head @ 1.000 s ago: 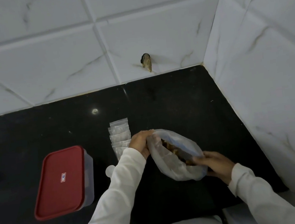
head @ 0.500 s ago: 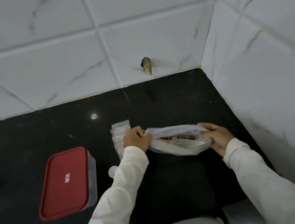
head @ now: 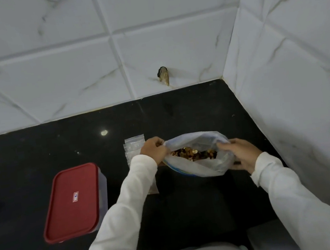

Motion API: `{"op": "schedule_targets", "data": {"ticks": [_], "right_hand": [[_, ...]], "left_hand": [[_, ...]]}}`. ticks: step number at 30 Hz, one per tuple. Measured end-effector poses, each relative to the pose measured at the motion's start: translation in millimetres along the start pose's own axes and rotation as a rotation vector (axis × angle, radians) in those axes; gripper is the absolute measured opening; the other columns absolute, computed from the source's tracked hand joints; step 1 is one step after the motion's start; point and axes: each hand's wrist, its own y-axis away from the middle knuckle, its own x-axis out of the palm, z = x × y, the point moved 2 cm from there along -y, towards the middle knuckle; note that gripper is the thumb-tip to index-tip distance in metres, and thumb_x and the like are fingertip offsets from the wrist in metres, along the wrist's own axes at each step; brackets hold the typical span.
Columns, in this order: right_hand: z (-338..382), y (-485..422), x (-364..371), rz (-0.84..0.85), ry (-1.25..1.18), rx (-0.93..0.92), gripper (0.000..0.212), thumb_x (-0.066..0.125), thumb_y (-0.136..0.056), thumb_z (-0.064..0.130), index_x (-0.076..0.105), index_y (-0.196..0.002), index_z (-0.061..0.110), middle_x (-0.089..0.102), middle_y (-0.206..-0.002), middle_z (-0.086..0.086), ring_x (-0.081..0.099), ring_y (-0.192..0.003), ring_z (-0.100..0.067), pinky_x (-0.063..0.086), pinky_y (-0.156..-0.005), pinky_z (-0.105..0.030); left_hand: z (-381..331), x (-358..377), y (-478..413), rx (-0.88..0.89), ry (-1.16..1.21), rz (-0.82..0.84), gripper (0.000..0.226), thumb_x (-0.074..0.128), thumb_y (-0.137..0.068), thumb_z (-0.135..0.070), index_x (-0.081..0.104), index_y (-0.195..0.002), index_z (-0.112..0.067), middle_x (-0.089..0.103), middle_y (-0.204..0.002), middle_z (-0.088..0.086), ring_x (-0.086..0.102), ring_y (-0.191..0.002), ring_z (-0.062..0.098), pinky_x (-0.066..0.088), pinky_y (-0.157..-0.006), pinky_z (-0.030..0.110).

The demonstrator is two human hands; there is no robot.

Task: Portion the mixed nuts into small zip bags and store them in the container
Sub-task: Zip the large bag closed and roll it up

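My left hand (head: 153, 150) and right hand (head: 240, 153) pinch the nut bag (head: 202, 167) open — zip bags (head: 134, 145) beside my left fingers (head: 159, 141) seem unfilled, container (head: 73, 200) lidded.

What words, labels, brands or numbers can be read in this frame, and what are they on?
Nothing can be read.
Sticker on the container's red lid: white with a red border and a blue mark, too small and blurred to read.
Small zip bags and bag of mixed nuts: no print visible.
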Motion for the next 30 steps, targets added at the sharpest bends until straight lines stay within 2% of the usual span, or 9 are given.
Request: {"op": "schedule_targets", "data": {"ticks": [5,10,13,15,18,21,23,26,30], "right_hand": [[4.5,3.6,-4.6,0.121,-0.193,-0.185,0.029,0.067,-0.085,0.006,0.067,-0.114,0.005,0.068,-0.114,-0.02,0.066,-0.106,-0.032,0.051,-0.095,-0.045],[9.9,-2.1,-1.3,0.219,-0.471,-0.154,0.039,0.061,-0.088,0.014,0.062,-0.125,0.001,0.063,-0.125,-0.022,0.059,-0.118,-0.034,0.042,-0.106,-0.047],[13.3,-1.7,-2.4,0.29,-0.54,-0.168,0.042,0.059,-0.086,0.007,0.06,-0.128,0.005,0.063,-0.126,-0.019,0.059,-0.119,-0.034,0.043,-0.105,-0.048],[15.6,0.2,-2.5,0.101,-0.381,-0.277,0.038,0.064,-0.082,0.002,0.067,-0.119,0.013,0.068,-0.118,-0.014,0.064,-0.11,-0.031,0.05,-0.098,-0.047],[25.5,10.4,-3.3,-0.413,0.229,-0.531,0.023,0.066,-0.082,0.005,0.071,-0.097,0.021,0.069,-0.098,0.0,0.065,-0.092,-0.02,0.052,-0.077,-0.029],[32.9,21.5,6.7,-0.74,0.761,-0.804,0.02,0.066,-0.084,0.005,0.069,-0.1,0.017,0.057,-0.096,-0.005,0.053,-0.075,-0.019,0.041,-0.062,-0.028],[31.6,25.8,16.2,-0.818,0.849,-0.888,0.021,0.069,-0.083,0.005,0.068,-0.102,0.014,0.054,-0.098,-0.009,0.045,-0.069,-0.017,0.035,-0.057,-0.026],[31.1,22.0,18.5,-0.75,0.744,-0.788,0.019,0.067,-0.083,0.009,0.066,-0.101,0.015,0.056,-0.104,-0.005,0.051,-0.076,-0.016,0.04,-0.062,-0.027],[30.1,9.1,4.1,-0.096,0.08,-0.277,0.022,0.071,-0.081,0.025,0.069,-0.101,0.018,0.07,-0.104,-0.007,0.066,-0.098,-0.025,0.054,-0.084,-0.04]], "left_hand": [[1.8,-0.9,2.3,-0.103,0.552,0.176,0.013,0.061,-0.089,-0.002,0.056,-0.087,-0.014,0.064,-0.098,0.011,0.064,-0.092,0.025,0.058,-0.077,0.038],[7.6,-0.3,6.6,-0.112,0.974,0.271,0.004,0.061,-0.091,-0.013,0.064,-0.095,-0.012,0.065,-0.081,0.006,0.066,-0.079,0.021,0.056,-0.08,0.034],[11.7,-0.2,6.7,-0.054,1.055,0.326,0.02,0.069,-0.084,-0.012,0.059,-0.101,-0.011,0.061,-0.082,0.005,0.065,-0.078,0.019,0.06,-0.074,0.031],[11.3,-1.1,6.0,-0.003,1.027,0.297,0.017,0.071,-0.082,-0.006,0.057,-0.09,-0.013,0.058,-0.085,0.005,0.065,-0.077,0.017,0.06,-0.068,0.029],[5.5,-4.6,6.2,0.067,0.897,0.091,0.03,0.068,-0.082,0.009,0.053,-0.075,-0.015,0.06,-0.079,0.005,0.067,-0.067,0.017,0.057,-0.06,0.028],[-10.9,-8.3,21.5,0.261,0.345,-0.316,0.034,0.062,-0.075,0.017,0.053,-0.071,-0.015,0.056,-0.07,-0.003,0.056,-0.066,0.017,0.05,-0.058,0.025],[-24.8,-6.6,39.1,0.36,-0.077,-0.538,0.031,0.051,-0.07,0.015,0.052,-0.074,-0.016,0.052,-0.071,-0.006,0.049,-0.063,0.016,0.045,-0.055,0.028],[-33.3,-0.5,48.0,0.488,-0.372,-0.594,0.034,0.055,-0.072,0.01,0.052,-0.088,-0.02,0.052,-0.088,-0.005,0.055,-0.069,0.022,0.05,-0.06,0.034],[-28.2,-10.6,36.3,0.348,-0.098,-0.399,0.025,0.064,-0.079,0.002,0.066,-0.088,-0.022,0.063,-0.084,0.0,0.06,-0.075,0.017,0.055,-0.065,0.028]]}}
